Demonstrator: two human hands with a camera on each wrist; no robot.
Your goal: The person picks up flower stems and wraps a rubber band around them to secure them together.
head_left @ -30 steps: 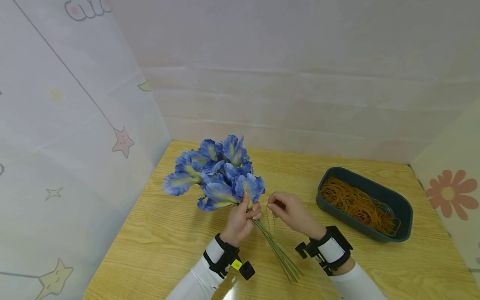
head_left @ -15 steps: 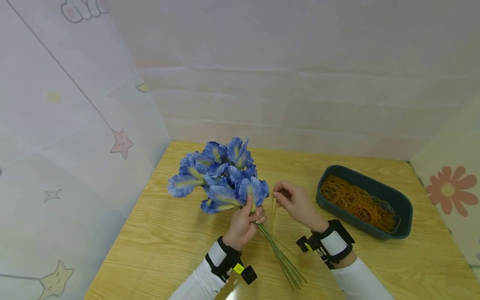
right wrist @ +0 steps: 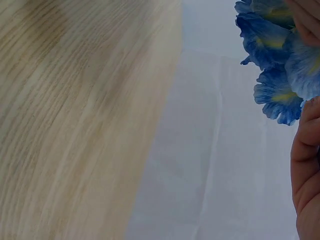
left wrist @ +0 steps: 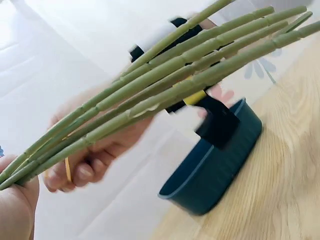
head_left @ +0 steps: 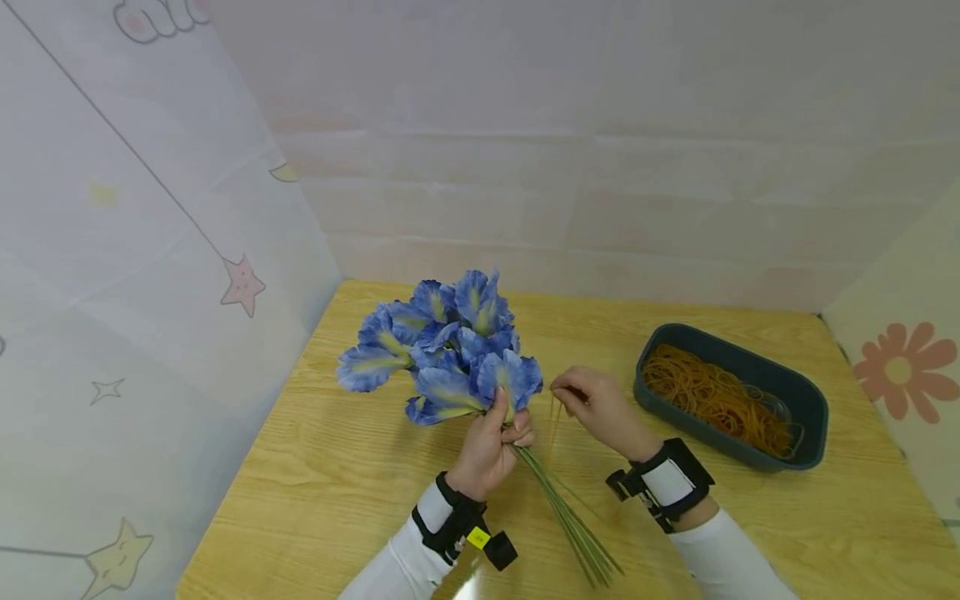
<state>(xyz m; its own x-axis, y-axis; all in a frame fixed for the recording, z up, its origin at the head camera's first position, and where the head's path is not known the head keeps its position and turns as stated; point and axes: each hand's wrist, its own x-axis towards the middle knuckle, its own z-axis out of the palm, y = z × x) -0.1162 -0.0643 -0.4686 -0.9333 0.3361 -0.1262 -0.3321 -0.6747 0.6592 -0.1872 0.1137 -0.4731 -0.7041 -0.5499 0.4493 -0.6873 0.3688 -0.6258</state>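
A bunch of blue flowers with yellow-streaked petals (head_left: 457, 350) is held up by my left hand (head_left: 491, 446), its fingers and thumb wrapped round the stems just below the blooms. The green stems (head_left: 566, 521) slant down to the right. To the right of the bunch, my right hand (head_left: 596, 412) pinches a thin yellow rubber band (head_left: 553, 429), which hangs down beside the stems. In the left wrist view the band (left wrist: 68, 170) shows at the fingers of the right hand (left wrist: 107, 142), behind the stems (left wrist: 165, 75). The flowers (right wrist: 280, 65) are partly seen in the right wrist view.
A dark teal bin (head_left: 817, 417) stands on the wooden table (head_left: 300, 467) at the right, with a heap of rubber bands (head_left: 712, 400) in it. Pale printed sheets (head_left: 585, 167) line the table's back and sides.
Both hands have shifted slightly to the right, the flowers with the left one. The rubber band, largely hidden at first, now hangs more visibly from the right hand.
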